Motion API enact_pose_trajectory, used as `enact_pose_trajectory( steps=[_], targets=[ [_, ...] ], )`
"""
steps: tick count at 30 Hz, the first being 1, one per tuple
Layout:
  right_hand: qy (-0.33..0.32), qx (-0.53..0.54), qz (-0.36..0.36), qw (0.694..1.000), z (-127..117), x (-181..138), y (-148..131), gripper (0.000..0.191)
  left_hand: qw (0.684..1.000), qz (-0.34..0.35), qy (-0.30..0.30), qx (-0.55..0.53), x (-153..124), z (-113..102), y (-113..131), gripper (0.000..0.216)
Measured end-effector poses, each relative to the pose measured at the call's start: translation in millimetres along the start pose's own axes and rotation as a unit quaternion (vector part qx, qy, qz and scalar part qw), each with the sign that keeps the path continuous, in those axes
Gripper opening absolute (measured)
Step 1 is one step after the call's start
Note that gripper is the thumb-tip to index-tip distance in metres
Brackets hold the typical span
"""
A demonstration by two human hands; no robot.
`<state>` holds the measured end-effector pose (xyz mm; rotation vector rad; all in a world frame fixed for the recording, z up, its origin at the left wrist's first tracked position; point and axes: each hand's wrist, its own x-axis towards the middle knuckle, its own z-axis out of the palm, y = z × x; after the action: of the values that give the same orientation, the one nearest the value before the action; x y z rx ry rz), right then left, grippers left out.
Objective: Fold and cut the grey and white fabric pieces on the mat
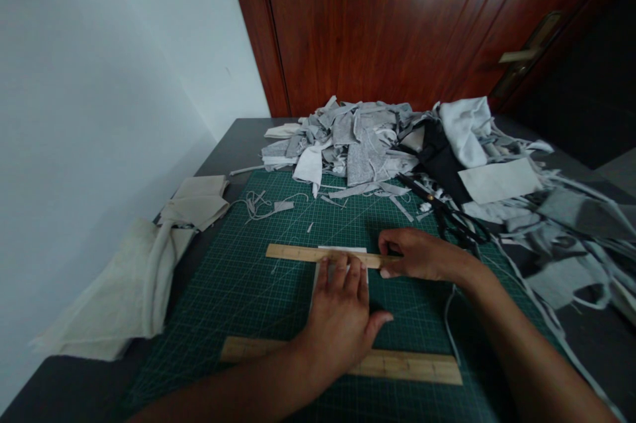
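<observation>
A narrow wooden ruler point(298, 252) lies crosswise over a small white piece of cloth point(342, 249) near its far edge. My left hand point(342, 307) is palm down on the cloth, fingers stretched forward with their tips at the ruler and the thumb out to the right. At the ruler's right end, my right hand point(422, 254) pinches it between thumb and curled fingers. Part of the cloth is hidden under my left hand. A second, wider wooden ruler point(412, 366) rests nearer to me, partly covered by my left wrist and forearm.
The green cutting mat point(238, 277) covers much of the dark table. Grey and white fabric scraps point(368, 138) are heaped at the back and right. Black scissors point(447, 211) lie beside the heap. Folded cream cloth point(124, 290) sits at the left, by the wall.
</observation>
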<state>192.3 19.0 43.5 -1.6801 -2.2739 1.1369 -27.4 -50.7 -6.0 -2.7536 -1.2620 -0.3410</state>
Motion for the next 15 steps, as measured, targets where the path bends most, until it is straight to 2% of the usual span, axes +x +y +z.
enact_pose_trajectory(
  steps=[3,7,11,15],
  targets=[
    [-0.001,0.002,-0.010,1.000,-1,0,1,0.022,1.000,-0.003,-0.004,-0.003,0,0,0,0.078],
    [0.041,0.000,-0.031,0.999,3,5,8,0.025,1.000,-0.003,-0.003,-0.001,0,0,0,0.078],
    [0.150,0.062,-0.039,0.986,10,17,15,0.024,1.000,-0.002,-0.006,-0.002,0,-1,0,0.079],
    [0.243,0.209,-0.057,0.945,17,32,20,0.032,1.000,-0.004,-0.014,-0.005,1,-2,0,0.079]
  ],
)
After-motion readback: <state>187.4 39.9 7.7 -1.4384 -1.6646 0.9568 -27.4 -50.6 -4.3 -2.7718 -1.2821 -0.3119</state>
